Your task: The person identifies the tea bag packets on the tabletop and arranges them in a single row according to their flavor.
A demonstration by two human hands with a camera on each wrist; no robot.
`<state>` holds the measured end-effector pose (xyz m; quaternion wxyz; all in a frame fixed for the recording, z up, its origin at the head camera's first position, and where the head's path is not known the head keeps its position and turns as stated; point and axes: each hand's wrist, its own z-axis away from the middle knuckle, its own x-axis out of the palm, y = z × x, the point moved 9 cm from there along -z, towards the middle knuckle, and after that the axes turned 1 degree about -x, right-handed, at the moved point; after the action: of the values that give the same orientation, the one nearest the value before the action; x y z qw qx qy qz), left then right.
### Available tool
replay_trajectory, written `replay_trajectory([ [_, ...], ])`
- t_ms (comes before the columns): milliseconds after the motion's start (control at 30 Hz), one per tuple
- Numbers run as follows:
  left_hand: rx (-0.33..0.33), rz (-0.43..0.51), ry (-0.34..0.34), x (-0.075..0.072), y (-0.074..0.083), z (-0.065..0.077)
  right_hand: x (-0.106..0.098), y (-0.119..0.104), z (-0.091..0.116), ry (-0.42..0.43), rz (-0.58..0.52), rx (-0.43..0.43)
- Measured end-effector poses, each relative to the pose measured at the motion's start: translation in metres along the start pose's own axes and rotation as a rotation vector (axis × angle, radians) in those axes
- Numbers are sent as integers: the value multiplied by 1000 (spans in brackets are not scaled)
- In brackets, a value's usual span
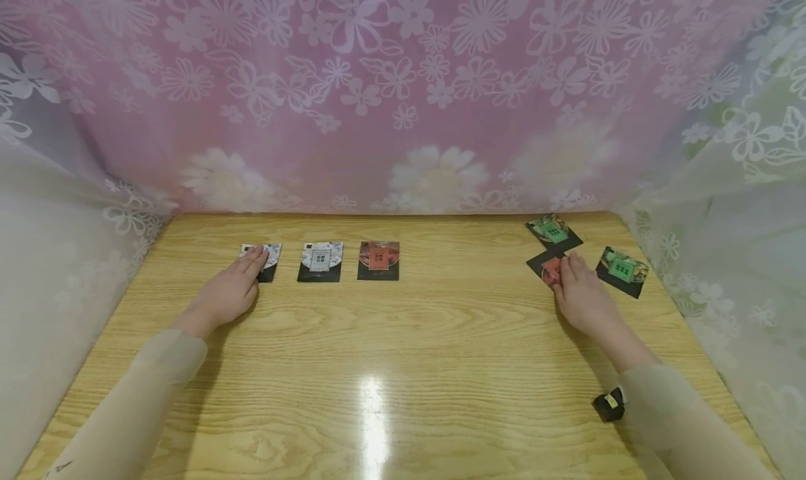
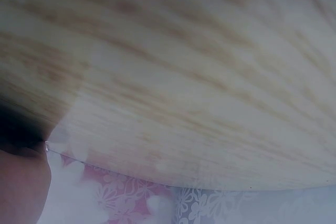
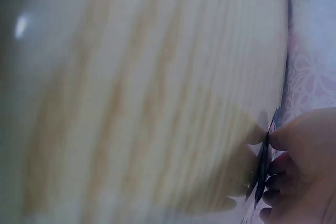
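Note:
My left hand (image 1: 229, 294) lies with extended fingers over a flat square packet with a white-and-blue top and black bottom (image 1: 269, 273), covering much of it. Beside it lies a second white-and-blue packet (image 1: 320, 262), then a red-and-black packet (image 1: 378, 260). At the right, my right hand (image 1: 585, 298) rests its fingertips on another red-and-black packet (image 1: 546, 269), which lies slanted. This packet meets the lower edge of a green-and-black packet (image 1: 554, 232). In the right wrist view the thumb and fingertips (image 3: 275, 140) touch the packet's upper face (image 3: 262, 166).
A second green-and-black packet (image 1: 622, 271) lies tilted just right of my right hand. A small black block (image 1: 609, 404) with a pale label shows at the right cuff. The wooden table (image 1: 403, 354) ends at a pink floral cloth (image 1: 403, 116), with pale lace cloths on both sides.

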<state>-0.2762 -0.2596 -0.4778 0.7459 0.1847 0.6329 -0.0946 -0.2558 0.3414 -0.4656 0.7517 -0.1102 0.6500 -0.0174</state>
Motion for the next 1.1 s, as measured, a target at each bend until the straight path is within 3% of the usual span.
replay_trajectory([
  [467,-6,-7,-15,3,-4,-2,2,-42,0,9,54,-100],
  [1100,-9,-11,-9,3,-4,-1,6,-99,-31,20,97,-361],
])
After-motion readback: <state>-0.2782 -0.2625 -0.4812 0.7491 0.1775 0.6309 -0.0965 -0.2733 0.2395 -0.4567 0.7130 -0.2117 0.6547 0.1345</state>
